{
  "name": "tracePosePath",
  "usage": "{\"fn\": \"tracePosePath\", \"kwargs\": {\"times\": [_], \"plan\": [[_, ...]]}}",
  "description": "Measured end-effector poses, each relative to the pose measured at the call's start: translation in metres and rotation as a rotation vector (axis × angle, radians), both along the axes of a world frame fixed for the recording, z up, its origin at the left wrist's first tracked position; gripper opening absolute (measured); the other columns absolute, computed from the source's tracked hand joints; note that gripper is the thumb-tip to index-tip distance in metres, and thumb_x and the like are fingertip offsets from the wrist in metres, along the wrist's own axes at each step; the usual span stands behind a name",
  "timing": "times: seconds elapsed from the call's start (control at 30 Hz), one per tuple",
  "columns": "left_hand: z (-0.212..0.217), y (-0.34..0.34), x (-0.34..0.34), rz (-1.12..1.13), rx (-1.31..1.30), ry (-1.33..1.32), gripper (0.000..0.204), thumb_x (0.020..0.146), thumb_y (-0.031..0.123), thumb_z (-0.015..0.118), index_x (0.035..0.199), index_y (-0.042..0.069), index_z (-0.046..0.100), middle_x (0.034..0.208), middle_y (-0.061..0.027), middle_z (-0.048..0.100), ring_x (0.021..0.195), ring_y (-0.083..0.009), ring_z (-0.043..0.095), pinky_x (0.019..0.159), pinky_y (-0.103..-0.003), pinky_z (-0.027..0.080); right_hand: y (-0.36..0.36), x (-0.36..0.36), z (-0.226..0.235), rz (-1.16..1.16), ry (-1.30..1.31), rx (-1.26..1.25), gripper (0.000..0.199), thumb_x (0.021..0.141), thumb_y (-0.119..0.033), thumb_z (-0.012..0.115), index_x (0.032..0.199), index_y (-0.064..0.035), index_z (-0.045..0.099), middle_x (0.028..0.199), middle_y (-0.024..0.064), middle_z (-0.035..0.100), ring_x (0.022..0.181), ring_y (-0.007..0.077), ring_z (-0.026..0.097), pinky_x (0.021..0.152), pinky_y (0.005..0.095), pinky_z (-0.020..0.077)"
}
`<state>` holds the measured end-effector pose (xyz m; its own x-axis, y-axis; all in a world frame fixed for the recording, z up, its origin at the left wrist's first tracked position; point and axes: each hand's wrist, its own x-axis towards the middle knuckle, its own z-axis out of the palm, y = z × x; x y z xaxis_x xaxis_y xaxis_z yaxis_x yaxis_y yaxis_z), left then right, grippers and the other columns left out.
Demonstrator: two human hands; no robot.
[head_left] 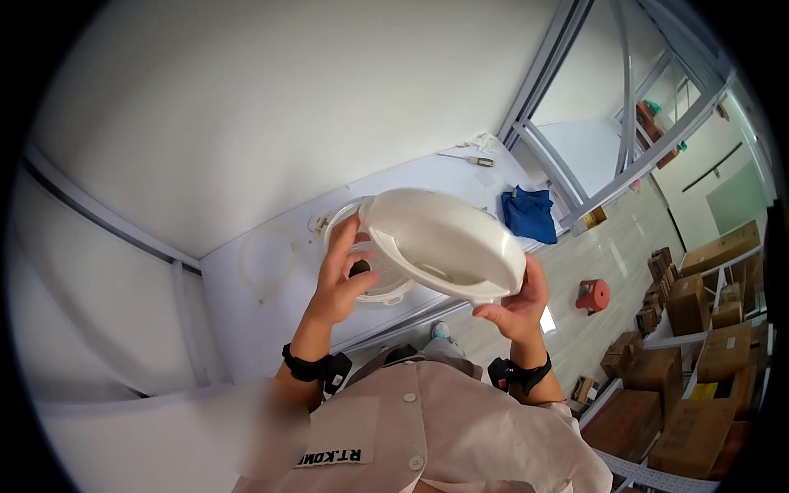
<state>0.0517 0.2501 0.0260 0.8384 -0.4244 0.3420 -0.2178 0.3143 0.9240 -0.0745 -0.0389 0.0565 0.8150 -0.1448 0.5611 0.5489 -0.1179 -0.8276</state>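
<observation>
A white, hollow plastic shell with a domed back and a rim along its open side (448,234) is held tilted above the table. My right hand (519,304) grips its lower right end, thumb at the rim and fingers round the side. By the shell's left end is my left hand (335,275), open, with thumb and fingers apart; whether a fingertip touches the shell I cannot tell. Behind the left hand and partly covered by the shell, a round white plastic part (390,293) with small tabs on its edge rests at the table's front.
On the white table (312,316) lie a coil of pale tubing (267,259), a screwdriver (479,161), a white crumpled piece (483,142) and a blue cloth (528,214). A red stool (593,296) stands on the floor. Cardboard boxes (690,411) fill shelves at right.
</observation>
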Motion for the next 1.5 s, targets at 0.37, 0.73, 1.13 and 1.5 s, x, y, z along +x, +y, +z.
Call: {"fn": "tracePosePath", "kwargs": {"times": [0.37, 0.73, 1.13, 1.5], "plan": [[-0.012, -0.088, -0.011, -0.339, -0.215, 0.405, 0.100, 0.100, 0.067, 0.058, 0.167, 0.002, 0.025, 0.165, -0.0115, 0.042, 0.152, -0.0263, 0.040, 0.122, -0.042, 0.036, -0.027, -0.001, 0.008, -0.381, -0.514, -0.978, 0.041, 0.079, -0.019, 0.079, 0.118, -0.0298, 0.077, 0.110, -0.0041, 0.074, 0.090, 0.0225, 0.066, 0.071, 0.0334, 0.0504], [-0.033, -0.186, -0.005, -0.213, -0.286, 0.711, 0.077, 0.086, 0.016, 0.050, 0.158, -0.005, 0.037, 0.155, -0.0209, 0.053, 0.144, -0.0321, 0.052, 0.122, -0.045, 0.040, -0.131, 0.019, -0.005, -0.045, -0.232, -0.832, 0.048, 0.074, -0.026, 0.087, 0.121, -0.0193, 0.078, 0.114, -0.0032, 0.072, 0.097, 0.0218, 0.065, 0.087, 0.0386, 0.0521], [-0.144, -0.227, -0.025, 0.045, -0.250, 0.885, 0.068, 0.089, 0.019, 0.050, 0.154, -0.002, 0.045, 0.147, -0.0181, 0.059, 0.135, -0.0314, 0.059, 0.115, -0.044, 0.047, -0.242, 0.076, -0.162, 0.135, 0.930, -0.033, 0.056, 0.101, -0.017, 0.072, 0.150, -0.0028, 0.050, 0.123, 0.0153, 0.069, 0.096, 0.0167, 0.067, 0.081, 0.0329, 0.0571], [-0.174, -0.221, -0.032, 0.499, 0.126, 0.799, 0.055, 0.095, 0.018, 0.058, 0.145, -0.003, 0.053, 0.131, -0.0147, 0.069, 0.122, -0.0273, 0.068, 0.105, -0.038, 0.053, -0.231, 0.112, -0.183, 0.242, 0.825, -0.153, 0.046, 0.099, 0.001, 0.059, 0.145, -0.0024, 0.056, 0.117, 0.0172, 0.072, 0.092, 0.0205, 0.072, 0.084, 0.0352, 0.0583]]}}
